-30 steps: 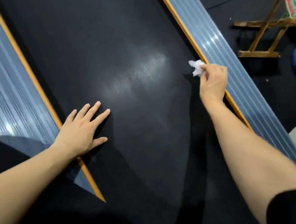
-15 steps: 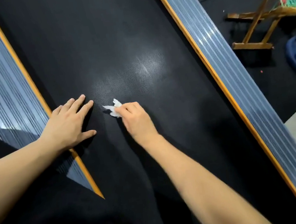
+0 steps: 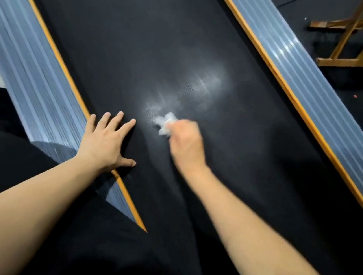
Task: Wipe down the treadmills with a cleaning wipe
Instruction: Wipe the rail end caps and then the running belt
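A black treadmill belt (image 3: 141, 50) runs up the middle of the head view, between grey ribbed side rails with orange edging. My right hand (image 3: 185, 141) grips a small crumpled white wipe (image 3: 165, 121) and holds it against the belt near its centre; the hand is blurred. My left hand (image 3: 107, 142) rests flat on the belt's left edge with fingers spread, its heel over the left rail (image 3: 37, 87). The two hands are a short gap apart.
The right rail (image 3: 302, 80) slants down to the lower right corner. Beyond it is dark floor matting with a wooden folding frame (image 3: 348, 46). My dark-clothed body fills the lower left. Pale floor shows at the top left.
My right hand swept the wipe from the belt's right edge leftward to near my left hand, and has now shifted slightly back right. My left hand has stayed planted.
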### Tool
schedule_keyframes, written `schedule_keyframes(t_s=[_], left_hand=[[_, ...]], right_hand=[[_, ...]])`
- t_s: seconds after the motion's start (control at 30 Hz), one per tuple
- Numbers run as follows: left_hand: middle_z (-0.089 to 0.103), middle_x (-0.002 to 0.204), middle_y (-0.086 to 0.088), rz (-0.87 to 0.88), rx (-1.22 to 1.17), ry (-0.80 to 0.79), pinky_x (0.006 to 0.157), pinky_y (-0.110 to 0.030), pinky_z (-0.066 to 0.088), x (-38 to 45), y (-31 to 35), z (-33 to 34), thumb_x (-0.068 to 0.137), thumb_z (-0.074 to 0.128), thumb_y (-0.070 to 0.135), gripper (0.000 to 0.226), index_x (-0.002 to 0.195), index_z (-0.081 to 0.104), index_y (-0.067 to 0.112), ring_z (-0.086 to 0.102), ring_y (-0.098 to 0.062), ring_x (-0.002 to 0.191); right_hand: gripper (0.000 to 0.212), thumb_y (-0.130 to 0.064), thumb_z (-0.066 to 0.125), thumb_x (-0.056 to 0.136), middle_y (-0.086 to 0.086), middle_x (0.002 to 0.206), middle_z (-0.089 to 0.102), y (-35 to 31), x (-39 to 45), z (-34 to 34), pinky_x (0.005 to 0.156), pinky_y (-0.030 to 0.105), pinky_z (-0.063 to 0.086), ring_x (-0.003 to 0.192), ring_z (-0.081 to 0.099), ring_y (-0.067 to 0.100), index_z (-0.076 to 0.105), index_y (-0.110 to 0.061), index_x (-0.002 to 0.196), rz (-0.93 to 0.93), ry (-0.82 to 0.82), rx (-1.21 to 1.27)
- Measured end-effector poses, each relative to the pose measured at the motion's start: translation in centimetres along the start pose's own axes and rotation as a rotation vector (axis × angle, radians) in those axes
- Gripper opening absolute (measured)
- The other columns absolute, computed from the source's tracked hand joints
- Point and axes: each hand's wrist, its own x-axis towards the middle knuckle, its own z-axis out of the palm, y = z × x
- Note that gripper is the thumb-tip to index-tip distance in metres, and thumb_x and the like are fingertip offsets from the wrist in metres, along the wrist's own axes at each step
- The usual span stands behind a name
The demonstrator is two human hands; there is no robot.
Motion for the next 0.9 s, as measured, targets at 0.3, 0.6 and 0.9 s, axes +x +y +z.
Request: schedule_keyframes(t_s=[0.3, 0.6, 0.9], left_hand=[[0.014, 0.171, -0.004, -0.125, -0.077, -0.037, 0.126, -0.051, 0.007, 0.3, -2.3, -0.1, 0.088, 0.069, 0.054, 0.096, 0.163, 0.015, 0.027, 0.000, -0.036, 0.157], [0.019, 0.170, -0.002, -0.128, -0.118, -0.040, 0.126, -0.049, 0.007, 0.2, -2.5, 0.0, 0.102, 0.047, 0.026, 0.064, 0.161, 0.023, 0.025, -0.002, -0.034, 0.158], [0.026, 0.168, -0.002, -0.160, -0.229, -0.007, 0.125, -0.049, 0.011, 0.0, -2.2, -0.8, 0.105, 0.040, 0.017, 0.054, 0.158, 0.033, 0.023, 0.003, -0.033, 0.158]], right_hand=[[0.019, -0.008, 0.060, 0.091, 0.008, 0.098, 0.072, 7.8, 1.4, -5.4, 0.077, 0.042, 0.051, 0.082, 0.059, 0.025, 0.074, -0.013, 0.104, -0.033, 0.045, -0.212], [0.030, 0.000, 0.065, 0.091, 0.005, 0.116, 0.068, -5.7, -7.7, 1.5, 0.092, 0.037, 0.049, 0.103, 0.059, 0.020, 0.069, -0.006, 0.120, -0.210, -0.207, 0.200], [0.017, -0.003, 0.057, 0.092, 0.009, 0.090, 0.066, 3.4, 0.0, -3.0, 0.076, 0.046, 0.050, 0.082, 0.049, 0.024, 0.070, -0.010, 0.100, 0.145, 0.104, -0.081]])
